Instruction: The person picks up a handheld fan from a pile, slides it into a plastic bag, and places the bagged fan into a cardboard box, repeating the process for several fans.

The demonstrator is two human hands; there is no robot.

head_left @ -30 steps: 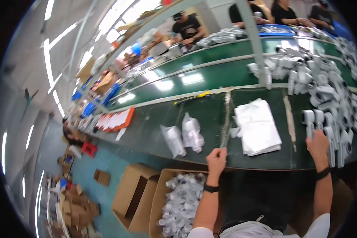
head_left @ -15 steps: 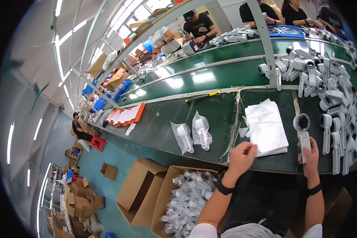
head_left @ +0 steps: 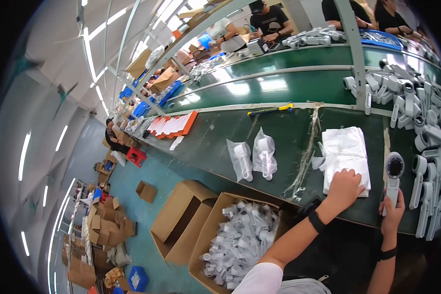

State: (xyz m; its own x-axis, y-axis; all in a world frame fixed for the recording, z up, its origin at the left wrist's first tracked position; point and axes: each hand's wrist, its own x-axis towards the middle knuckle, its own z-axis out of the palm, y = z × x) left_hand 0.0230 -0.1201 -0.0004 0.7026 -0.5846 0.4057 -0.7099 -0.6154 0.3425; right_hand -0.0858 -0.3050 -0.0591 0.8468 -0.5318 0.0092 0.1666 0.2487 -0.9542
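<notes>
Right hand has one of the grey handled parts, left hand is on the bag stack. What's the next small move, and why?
Probably pinch up the top bag with the left hand. It lies flat on the stack of clear plastic bags, while the right hand holds a grey handled part upright beside the stack, not yet bagged. Two bagged parts already lie further left on the green table, which suggests bagging comes next.
</notes>
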